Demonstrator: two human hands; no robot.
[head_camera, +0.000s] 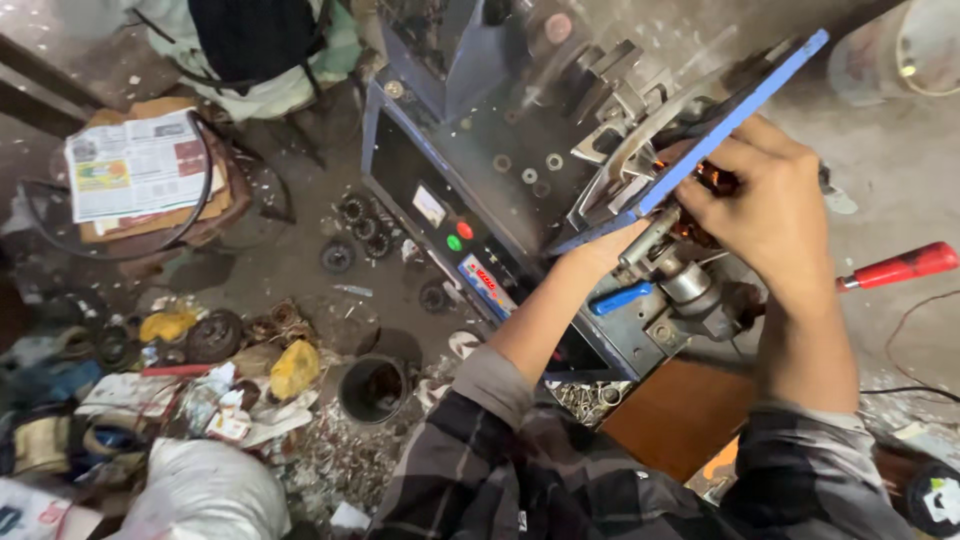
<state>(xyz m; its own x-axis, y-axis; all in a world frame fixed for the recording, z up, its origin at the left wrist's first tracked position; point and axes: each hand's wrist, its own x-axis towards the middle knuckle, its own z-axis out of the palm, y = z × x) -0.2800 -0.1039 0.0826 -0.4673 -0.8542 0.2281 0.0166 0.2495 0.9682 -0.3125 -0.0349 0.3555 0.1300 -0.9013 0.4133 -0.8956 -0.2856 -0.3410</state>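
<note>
My right hand wraps its grip around a copper-wound part under the blue plate, at the machine's right end. My left hand presses the plate's lower edge; its grip cannot be told. Risk: fingers near the metal shaft may be pinched if the part slips. Count: two buttons, one red, one green; one red handle.

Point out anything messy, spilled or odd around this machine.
Scrap is strewn over the floor: round wound metal parts, yellow rags and small metal bits lie loose beside the black bucket. Both hands, left and right, work at the machine.
</note>
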